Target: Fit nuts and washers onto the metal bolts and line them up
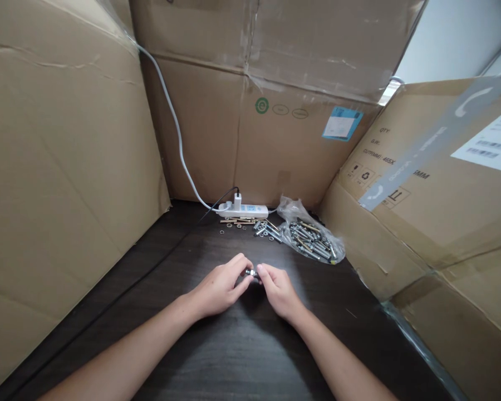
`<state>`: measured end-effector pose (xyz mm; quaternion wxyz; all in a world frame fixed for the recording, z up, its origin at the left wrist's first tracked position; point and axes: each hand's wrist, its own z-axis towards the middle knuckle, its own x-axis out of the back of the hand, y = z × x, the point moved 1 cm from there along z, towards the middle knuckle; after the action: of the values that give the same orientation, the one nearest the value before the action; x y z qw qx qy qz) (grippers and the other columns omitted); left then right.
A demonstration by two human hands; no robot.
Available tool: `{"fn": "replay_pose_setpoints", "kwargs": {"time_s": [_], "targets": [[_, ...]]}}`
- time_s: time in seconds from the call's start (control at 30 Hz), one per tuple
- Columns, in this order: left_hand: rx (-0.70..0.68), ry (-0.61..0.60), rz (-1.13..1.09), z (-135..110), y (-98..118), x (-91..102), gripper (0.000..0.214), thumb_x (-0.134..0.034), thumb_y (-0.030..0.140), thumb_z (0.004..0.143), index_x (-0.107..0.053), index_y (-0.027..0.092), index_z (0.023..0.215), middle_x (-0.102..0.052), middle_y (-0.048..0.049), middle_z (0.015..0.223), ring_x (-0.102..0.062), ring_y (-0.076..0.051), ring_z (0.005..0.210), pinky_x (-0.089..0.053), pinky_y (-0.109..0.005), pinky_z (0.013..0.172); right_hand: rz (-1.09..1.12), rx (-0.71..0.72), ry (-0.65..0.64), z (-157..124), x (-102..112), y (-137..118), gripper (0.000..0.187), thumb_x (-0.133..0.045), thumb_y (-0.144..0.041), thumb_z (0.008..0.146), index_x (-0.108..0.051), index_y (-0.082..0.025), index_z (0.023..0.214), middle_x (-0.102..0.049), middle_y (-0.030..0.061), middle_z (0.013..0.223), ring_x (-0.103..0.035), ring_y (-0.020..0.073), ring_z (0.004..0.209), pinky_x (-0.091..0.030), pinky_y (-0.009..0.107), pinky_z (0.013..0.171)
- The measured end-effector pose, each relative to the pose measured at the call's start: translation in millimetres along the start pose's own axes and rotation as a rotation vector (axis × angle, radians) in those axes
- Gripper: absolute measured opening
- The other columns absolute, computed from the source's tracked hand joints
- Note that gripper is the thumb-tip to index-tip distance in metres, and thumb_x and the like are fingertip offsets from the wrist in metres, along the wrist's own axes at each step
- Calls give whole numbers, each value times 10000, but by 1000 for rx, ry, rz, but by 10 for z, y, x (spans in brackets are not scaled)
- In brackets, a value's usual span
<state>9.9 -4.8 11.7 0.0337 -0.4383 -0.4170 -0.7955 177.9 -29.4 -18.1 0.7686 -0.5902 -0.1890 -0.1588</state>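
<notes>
My left hand [222, 285] and my right hand [276, 287] meet over the middle of the dark wooden table [217, 356]. Both pinch one small metal bolt [251, 273] between their fingertips, the left from the left side, the right from the right. Most of the bolt is hidden by the fingers. Behind the hands lie loose bolts, nuts and washers [250, 226] spread on the table. To their right a clear plastic bag [309, 234] holds several more bolts.
A white power strip [244, 210] lies at the back with a white cable [173, 120] and a black cable plugged in. Cardboard boxes wall the table on the left [58, 167], back [254, 100] and right [434, 195].
</notes>
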Motion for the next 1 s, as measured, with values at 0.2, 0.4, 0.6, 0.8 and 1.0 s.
{"fn": "replay_pose_setpoints", "kwargs": {"time_s": [0.2,0.4,0.6,0.8,1.0], "targets": [[0,-18,10,-2,-18,-7,155,-392,272,914,-499,218,1014,-535,-21,964,-535,-139,783,-417,-245,680,-29,-4,-9,16,-1,4,427,-346,-461,909,-366,-193,577,-341,-33,570,-329,106,544,-258,230,529],[-2,-17,17,-8,-18,-3,144,-396,263,911,-492,223,1011,-537,-20,975,-544,-144,806,-417,-246,690,1,-5,-7,16,4,14,433,-350,-466,912,-399,-189,582,-379,-35,567,-364,107,543,-279,227,536],[55,73,23,7,-44,-6,135,-382,285,912,-477,215,977,-529,-8,893,-516,-132,714,-400,-250,650,15,15,12,-6,39,-28,340,-378,-411,918,-513,-174,715,-455,-30,637,-421,112,614,-316,217,585],[62,76,-20,13,-80,-22,117,-359,266,924,-451,220,980,-512,2,885,-495,-126,719,-389,-249,660,11,56,23,1,47,-57,301,-378,-380,924,-494,-178,733,-447,-34,649,-415,110,616,-321,218,597],[43,70,-26,12,-81,-30,112,-365,246,922,-452,217,987,-511,-6,919,-497,-127,748,-393,-246,677,-19,78,25,13,45,-54,313,-374,-362,927,-450,-185,681,-428,-37,624,-409,106,596,-303,217,572]]}}
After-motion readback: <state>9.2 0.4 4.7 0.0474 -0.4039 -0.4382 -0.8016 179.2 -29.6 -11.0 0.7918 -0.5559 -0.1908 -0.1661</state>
